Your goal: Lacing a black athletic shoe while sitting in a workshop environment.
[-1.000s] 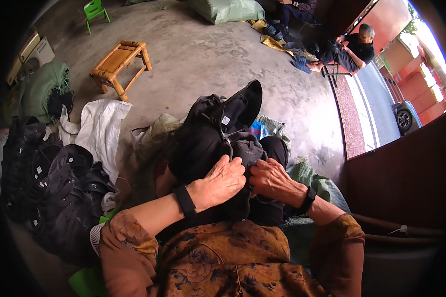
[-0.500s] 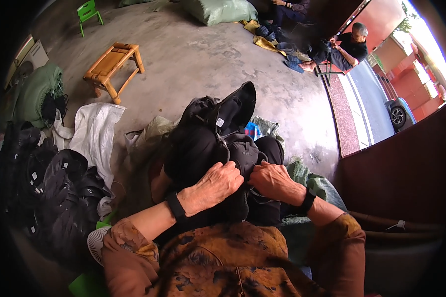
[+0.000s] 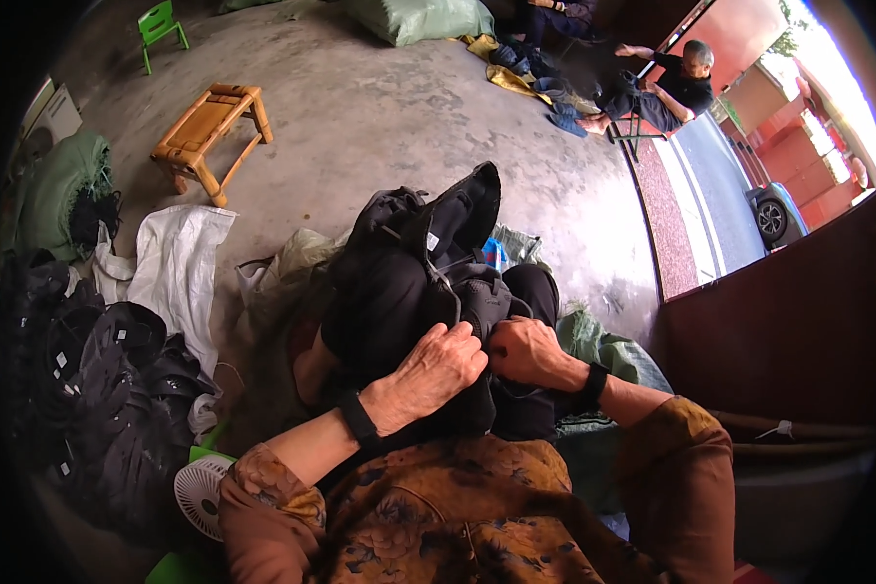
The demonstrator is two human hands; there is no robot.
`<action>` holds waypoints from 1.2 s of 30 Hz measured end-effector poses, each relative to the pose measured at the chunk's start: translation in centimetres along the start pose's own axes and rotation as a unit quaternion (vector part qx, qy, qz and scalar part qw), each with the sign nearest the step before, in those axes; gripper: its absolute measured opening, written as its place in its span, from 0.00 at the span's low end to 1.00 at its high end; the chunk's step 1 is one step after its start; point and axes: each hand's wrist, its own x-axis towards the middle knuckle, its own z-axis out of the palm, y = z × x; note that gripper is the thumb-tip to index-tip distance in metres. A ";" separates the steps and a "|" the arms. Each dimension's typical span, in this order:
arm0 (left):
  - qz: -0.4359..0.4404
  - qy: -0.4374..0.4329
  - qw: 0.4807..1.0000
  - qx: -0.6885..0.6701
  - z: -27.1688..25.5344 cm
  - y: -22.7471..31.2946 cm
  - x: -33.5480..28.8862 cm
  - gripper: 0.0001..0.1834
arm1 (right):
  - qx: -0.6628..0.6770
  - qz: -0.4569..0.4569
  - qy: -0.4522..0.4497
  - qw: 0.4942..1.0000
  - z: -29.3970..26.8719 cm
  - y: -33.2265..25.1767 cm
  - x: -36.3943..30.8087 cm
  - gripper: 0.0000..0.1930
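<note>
A bulky black fabric bag (image 3: 399, 273) lies on my lap, its flap turned up at the top. My left hand (image 3: 438, 365) grips the bag's fabric near a thin cord and seam. My right hand (image 3: 524, 348) pinches the same spot from the right, the two hands touching each other. Both wrists wear dark bands. My sleeves are brown with a floral print.
A heap of similar black bags (image 3: 97, 389) lies at my left, beside a white sack (image 3: 180, 268). A small white fan (image 3: 204, 496) sits by my left elbow. A wooden stool (image 3: 209, 122) stands on the concrete floor. A person (image 3: 657, 88) sits far off at top right. Green sacks (image 3: 54, 190) lie at left.
My hands have stayed on the bag's middle, shifting slightly downward and closer together. The bag's flap has tipped a little.
</note>
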 end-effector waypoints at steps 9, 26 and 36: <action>-0.024 0.016 0.999 -0.021 0.4 0.0 0.0 0.03 | -0.178 -0.093 -0.066 0.977 -1.3 -1.4 -0.9 0.05; -0.018 0.033 0.999 -0.037 0.2 -0.2 0.0 0.04 | 0.035 -0.148 -0.092 0.984 -2.2 1.8 -1.6 0.13; -0.009 0.006 0.999 -0.037 -0.2 0.4 -0.1 0.03 | -0.088 -0.167 0.036 0.981 -0.4 0.4 -3.0 0.11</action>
